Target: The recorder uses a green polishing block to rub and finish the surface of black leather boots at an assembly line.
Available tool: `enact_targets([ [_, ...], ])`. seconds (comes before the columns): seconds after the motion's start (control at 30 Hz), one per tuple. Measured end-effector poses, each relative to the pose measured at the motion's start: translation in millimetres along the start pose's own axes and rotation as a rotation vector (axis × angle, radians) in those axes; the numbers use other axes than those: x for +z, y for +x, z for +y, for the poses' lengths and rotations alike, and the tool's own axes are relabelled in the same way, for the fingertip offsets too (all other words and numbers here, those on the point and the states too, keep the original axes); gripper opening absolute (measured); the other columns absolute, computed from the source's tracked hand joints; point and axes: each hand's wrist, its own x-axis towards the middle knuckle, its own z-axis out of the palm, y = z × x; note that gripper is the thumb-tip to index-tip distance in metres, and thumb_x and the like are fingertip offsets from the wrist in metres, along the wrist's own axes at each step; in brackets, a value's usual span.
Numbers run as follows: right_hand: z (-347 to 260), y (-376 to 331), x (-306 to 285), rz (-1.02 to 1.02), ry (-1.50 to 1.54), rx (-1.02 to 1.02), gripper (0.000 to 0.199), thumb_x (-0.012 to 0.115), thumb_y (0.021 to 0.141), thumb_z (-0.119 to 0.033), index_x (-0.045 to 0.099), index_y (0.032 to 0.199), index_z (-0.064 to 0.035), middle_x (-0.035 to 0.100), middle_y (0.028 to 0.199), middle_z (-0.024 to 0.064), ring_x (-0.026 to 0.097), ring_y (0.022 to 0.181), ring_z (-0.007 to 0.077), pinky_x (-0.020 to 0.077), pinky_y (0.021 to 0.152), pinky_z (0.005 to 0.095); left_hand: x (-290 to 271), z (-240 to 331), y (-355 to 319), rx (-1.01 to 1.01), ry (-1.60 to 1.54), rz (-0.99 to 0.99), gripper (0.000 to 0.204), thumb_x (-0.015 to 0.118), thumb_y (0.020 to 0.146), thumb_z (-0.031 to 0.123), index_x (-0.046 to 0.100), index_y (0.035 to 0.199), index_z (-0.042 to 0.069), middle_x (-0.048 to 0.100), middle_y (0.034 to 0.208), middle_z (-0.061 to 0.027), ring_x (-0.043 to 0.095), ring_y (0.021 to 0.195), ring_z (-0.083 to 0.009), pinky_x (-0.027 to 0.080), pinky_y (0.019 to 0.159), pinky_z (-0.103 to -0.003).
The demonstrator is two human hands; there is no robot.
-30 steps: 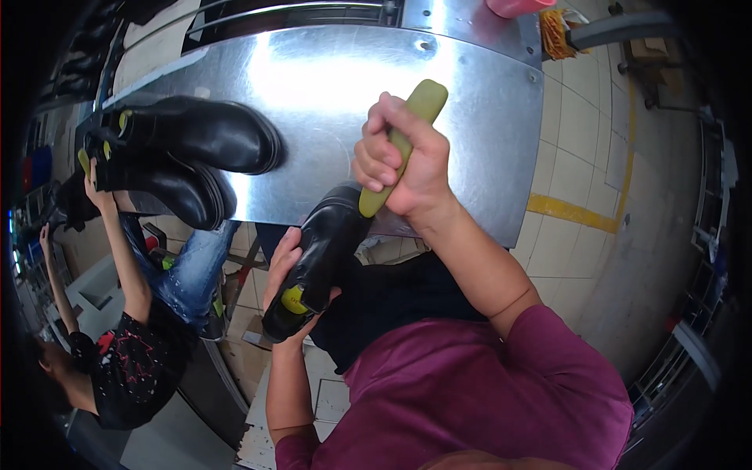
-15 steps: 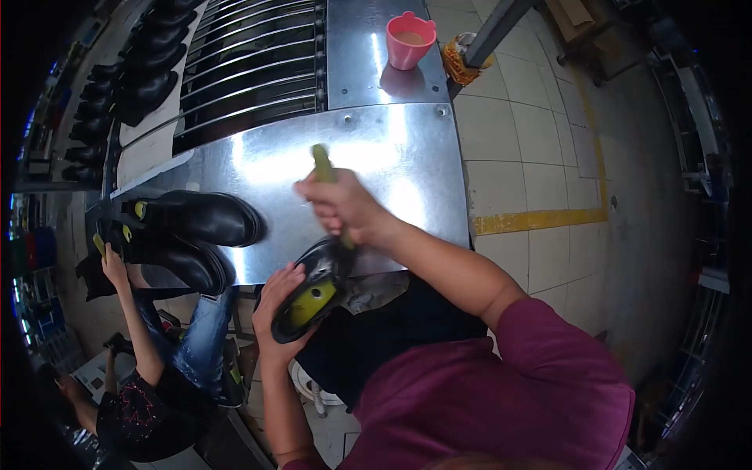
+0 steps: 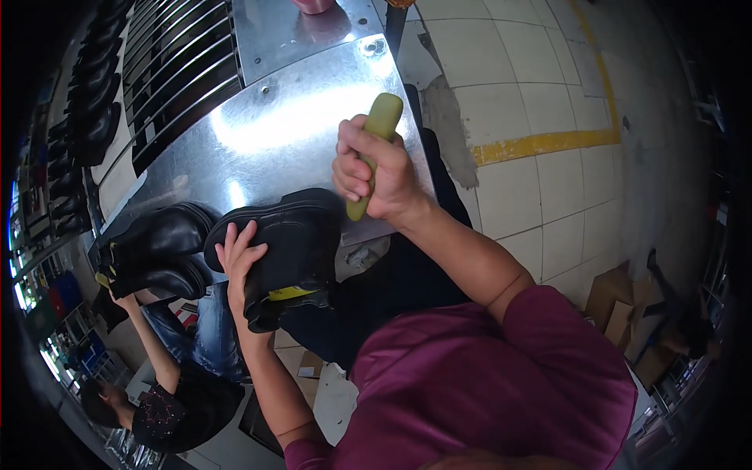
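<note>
A black leather boot (image 3: 301,239) lies on its side at the table's near edge, its sole turned away from me and its opening, lined yellow-green, facing me. My left hand (image 3: 241,262) grips it near the toe, fingers spread over the upper. To the right and above the boot, my right hand (image 3: 384,168) is wrapped round a smooth, long yellow-green block (image 3: 385,117); its exact kind is unclear. The block is apart from the boot. Left of my boot stand two more black boots, a far one (image 3: 157,235) and a near one (image 3: 168,278).
A metal table (image 3: 274,117) joins a roller conveyor (image 3: 188,70). At the top edge stands a pink cup (image 3: 313,6). Rows of black boots (image 3: 90,117) line the left. A co-worker's hand (image 3: 125,298) reaches to the boots there. Cardboard boxes (image 3: 615,309) sit right.
The boot has been turned over, its opening now toward me and its sole away. My right hand with the block has lifted off the boot and moved right. The view has shifted.
</note>
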Motion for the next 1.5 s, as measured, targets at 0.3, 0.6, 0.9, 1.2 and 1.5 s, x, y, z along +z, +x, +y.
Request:
enact_targets([
  [0.3, 7.0, 13.7, 9.9, 0.031, 0.081, 0.018, 0.026, 0.059, 0.102, -0.024, 0.055, 0.082, -0.0087, 0.038, 0.053, -0.0031, 0.037, 0.039, 0.0093, 0.0321, 0.039, 0.0270, 7.3, -15.2, 2.3, 0.112, 0.001, 0.098, 0.036, 0.071, 0.092, 0.035, 0.058, 0.118, 0.015, 0.062, 0.141, -0.0147, 0.044, 0.146, -0.0400, 0.009, 0.125, -0.060],
  [0.6, 12.7, 17.6, 32.8, -0.012, -0.105, 0.095, 0.017, 0.070, 0.097, -0.018, 0.058, 0.090, -0.0082, 0.044, 0.057, -0.0035, 0.038, 0.041, 0.0062, 0.0312, 0.040, 0.0250, 9.9, -21.5, -5.0, 0.162, -0.062, 0.189, 0.043, 0.068, 0.091, 0.047, 0.063, 0.116, 0.013, 0.067, 0.132, -0.0119, 0.051, 0.139, -0.0364, 0.009, 0.124, -0.060],
  [0.9, 10.6, 34.9, 62.9, -0.074, -0.384, 0.224, 0.022, 0.075, 0.094, -0.021, 0.059, 0.089, -0.0072, 0.042, 0.056, -0.0055, 0.035, 0.040, 0.0038, 0.0285, 0.038, 0.0224, 14.7, -27.7, -18.7, 0.161, -0.018, 0.232, 0.023, 0.060, 0.096, 0.035, 0.067, 0.109, 0.017, 0.069, 0.131, -0.0049, 0.052, 0.138, -0.0315, 0.010, 0.124, -0.058],
  [1.2, 25.0, 44.8, 97.0, -0.119, -0.638, 0.314, 0.023, 0.077, 0.091, -0.021, 0.059, 0.088, -0.0068, 0.041, 0.057, -0.0056, 0.034, 0.041, 0.0035, 0.0254, 0.039, 0.0224, 10.9, -27.3, -25.3, 0.195, -0.067, 0.222, 0.034, 0.074, 0.084, 0.035, 0.070, 0.112, 0.017, 0.068, 0.132, -0.0043, 0.051, 0.138, -0.0315, 0.009, 0.124, -0.057],
  [1.5, 66.9, 59.3, 129.8, -0.152, -0.794, 0.324, 0.022, 0.075, 0.092, -0.020, 0.058, 0.088, -0.0066, 0.041, 0.056, -0.0043, 0.035, 0.040, 0.0055, 0.0253, 0.039, 0.0236, 12.9, -29.3, -30.5, 0.231, -0.148, 0.227, 0.042, 0.082, 0.076, 0.031, 0.072, 0.115, 0.020, 0.068, 0.132, -0.0004, 0.051, 0.138, -0.0267, 0.006, 0.124, -0.055],
])
